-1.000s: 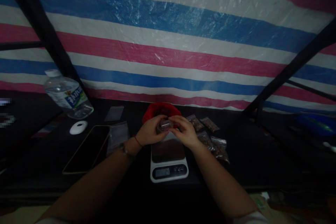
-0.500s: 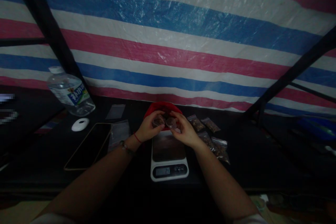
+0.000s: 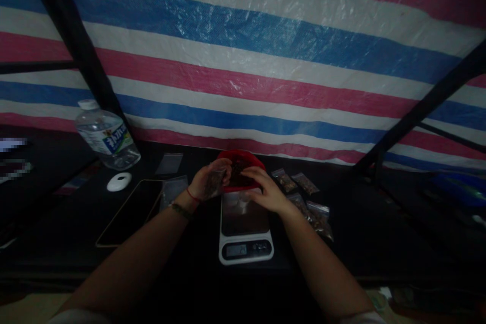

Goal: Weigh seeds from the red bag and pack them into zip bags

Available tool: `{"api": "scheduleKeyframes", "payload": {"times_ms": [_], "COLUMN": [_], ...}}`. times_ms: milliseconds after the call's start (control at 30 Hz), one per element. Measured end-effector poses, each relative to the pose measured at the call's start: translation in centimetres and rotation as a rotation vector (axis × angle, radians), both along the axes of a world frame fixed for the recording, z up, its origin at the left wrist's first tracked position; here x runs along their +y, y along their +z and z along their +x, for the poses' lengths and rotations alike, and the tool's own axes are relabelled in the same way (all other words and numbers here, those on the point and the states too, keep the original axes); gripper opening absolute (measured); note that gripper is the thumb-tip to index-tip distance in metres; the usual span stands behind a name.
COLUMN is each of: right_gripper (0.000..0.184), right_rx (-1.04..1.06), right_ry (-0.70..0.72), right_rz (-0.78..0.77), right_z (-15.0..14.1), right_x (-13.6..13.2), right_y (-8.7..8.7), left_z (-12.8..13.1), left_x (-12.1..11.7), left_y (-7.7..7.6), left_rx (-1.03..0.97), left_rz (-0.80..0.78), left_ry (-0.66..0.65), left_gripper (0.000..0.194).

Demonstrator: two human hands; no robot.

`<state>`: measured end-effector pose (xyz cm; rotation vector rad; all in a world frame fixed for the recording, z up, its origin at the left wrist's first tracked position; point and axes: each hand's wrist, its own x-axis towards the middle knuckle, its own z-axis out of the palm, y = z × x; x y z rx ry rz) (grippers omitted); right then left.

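My left hand [image 3: 212, 178] is closed around a small clear zip bag [image 3: 214, 182] with brown bits in it, beside the rim of a red bowl [image 3: 245, 155]. The bowl holds dark brown pieces. My right hand [image 3: 268, 191] reaches over the bowl's front edge, fingers apart. Below its thumb, a small clear cup [image 3: 243, 199] rests on the dark platform of a white kitchen scale [image 3: 246, 258]; whether the thumb touches it is unclear. The scale's display is lit.
Several filled zip bags [image 3: 317, 220] lie right of the scale. Left are empty zip bags [image 3: 169, 163], a phone [image 3: 131, 212], a white oval case [image 3: 119, 181] and a big water bottle [image 3: 108, 136]. A striped plastic sheet [image 3: 243, 76] hangs behind the black table.
My hands have moved apart. The clear cup has gone from my right fingers down onto the scale. The filled bag now shows in my left hand, nearer the bowl's left side.
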<state>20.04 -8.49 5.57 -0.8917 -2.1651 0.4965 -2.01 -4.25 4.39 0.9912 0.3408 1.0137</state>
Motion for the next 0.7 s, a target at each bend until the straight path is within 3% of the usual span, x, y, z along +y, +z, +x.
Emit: {"api": "scheduleKeyframes", "payload": {"times_ms": [100, 367, 567, 700], "right_gripper": [0.040, 0.007, 0.005, 0.005], "right_rx": [0.049, -0.179, -0.031, -0.019], "right_ry": [-0.014, 0.188, 0.035, -0.006], "right_rz": [0.088, 0.161, 0.182, 0.142], "right_z": [-1.1, -4.6, -3.7, -3.5], "right_x": [0.7, 4.4, 5.9, 5.7], "right_y": [1.9, 5.9, 7.5, 6.9], "left_z": [-0.1, -0.5, -0.6, -0.6], "left_x": [-0.1, 0.4, 1.7, 2.2], "left_y": [-0.3, -1.1, -1.6, -2.5], "left_rx": [0.052, 0.042, -0.076, 0.037], "left_rz": [0.042, -0.047, -0.004, 0.106], "left_ry": [-0.044, -0.068, 0.268, 0.306], "left_gripper": [0.050, 0.053, 0.061, 0.058]}}
